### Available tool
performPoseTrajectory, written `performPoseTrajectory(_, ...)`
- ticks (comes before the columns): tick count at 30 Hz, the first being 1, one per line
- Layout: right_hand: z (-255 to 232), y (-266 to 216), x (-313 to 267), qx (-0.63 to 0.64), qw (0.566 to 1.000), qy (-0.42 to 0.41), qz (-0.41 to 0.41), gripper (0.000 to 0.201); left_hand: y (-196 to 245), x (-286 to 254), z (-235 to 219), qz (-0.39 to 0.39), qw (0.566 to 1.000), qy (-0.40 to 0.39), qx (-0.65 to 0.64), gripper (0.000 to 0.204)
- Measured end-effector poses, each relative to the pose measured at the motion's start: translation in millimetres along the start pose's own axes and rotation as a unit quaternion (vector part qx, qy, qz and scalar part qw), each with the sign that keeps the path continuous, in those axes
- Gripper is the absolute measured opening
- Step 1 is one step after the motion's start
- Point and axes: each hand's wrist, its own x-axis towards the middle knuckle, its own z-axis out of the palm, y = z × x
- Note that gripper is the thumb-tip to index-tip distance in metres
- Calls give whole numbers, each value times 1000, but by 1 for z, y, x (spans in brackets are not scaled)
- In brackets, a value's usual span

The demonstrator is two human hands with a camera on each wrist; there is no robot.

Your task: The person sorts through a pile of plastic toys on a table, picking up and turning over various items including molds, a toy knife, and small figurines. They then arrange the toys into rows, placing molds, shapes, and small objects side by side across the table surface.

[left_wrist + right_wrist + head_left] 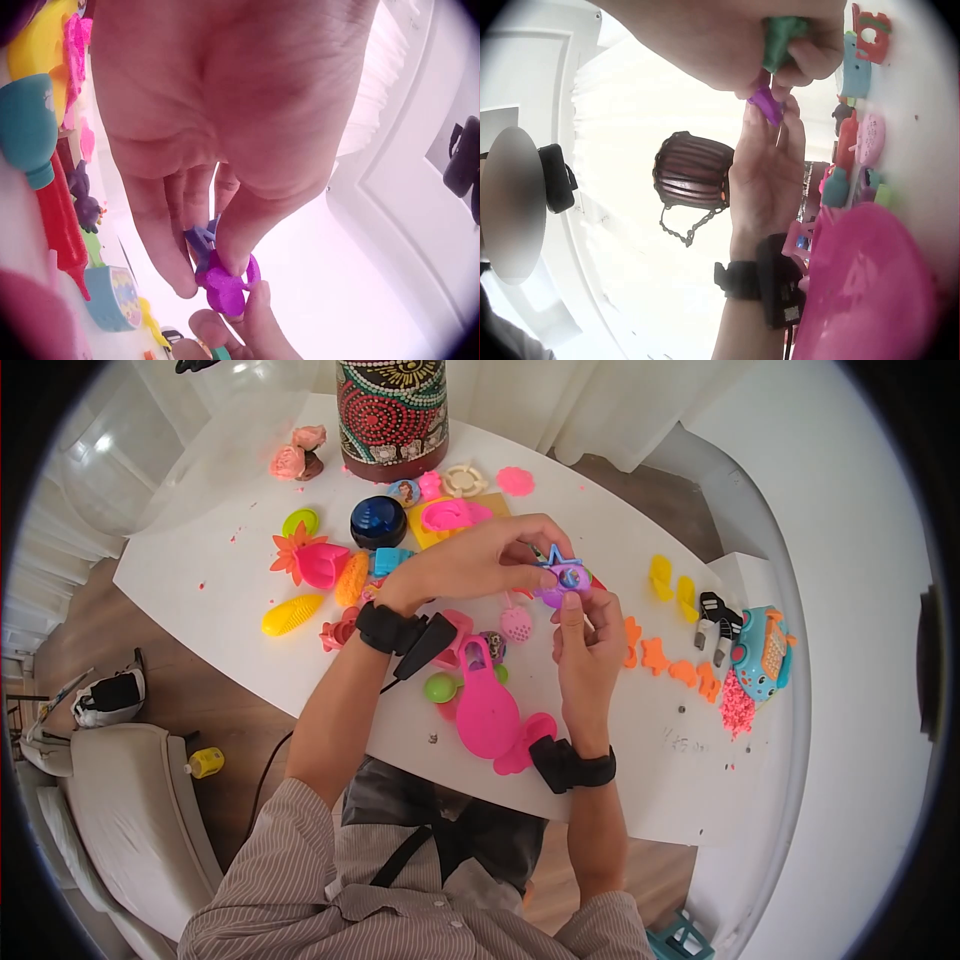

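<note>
A small purple toy (566,584) with a blue star-shaped part (556,557) is held between both hands above the table. My left hand (480,563) pinches it from above with thumb and fingers; the left wrist view shows the thumb on the purple toy (226,289) beside the blue part (201,244). Below it, my right hand (590,650) pinches its lower edge with thumb and fingertip. In the right wrist view a green piece (782,43) sits within the curled fingers of my right hand (727,45), close to the purple toy (767,106).
On the white table (620,780) are a large pink scoop-like toy (487,710), a dark blue dome (379,522), a patterned vase (393,415), orange shapes (654,655) and a turquoise toy (757,665) beside pink crumbs (737,710). A clear balloon-like object (150,460) stands at the upper left.
</note>
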Motion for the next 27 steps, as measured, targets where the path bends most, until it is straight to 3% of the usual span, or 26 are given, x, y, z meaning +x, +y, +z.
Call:
performPoseTrajectory(5,4,-1,1,-17,999,10,-50,26,-1,1,-3,-13,1000,-5,-17,31)
performPoseTrajectory(7,2,-1,1,-23,998,9,-64,32,-5,3,-2,30,999,-3,-12,32)
performPoseTrajectory(10,0,-4,-2,9,998,-7,-58,45,-6,3,0,27,999,1,-43,33)
performPoseTrajectory(12,-1,-3,-1,96,995,-12,-27,54,-4,3,1,23,999,7,-24,34)
performPoseTrajectory(17,4,-12,-4,181,983,-9,5,49,0,2,-1,-26,998,31,46,38)
performPoseTrajectory(20,5,-12,-3,163,986,-7,19,45,-4,3,-1,-20,998,34,48,40)
performPoseTrajectory(22,6,-10,-3,138,990,-8,29,43,-7,3,1,39,997,55,47,40)
performPoseTrajectory(27,2,4,-2,160,985,-51,-43,56,-7,2,-1,37,996,65,55,41)
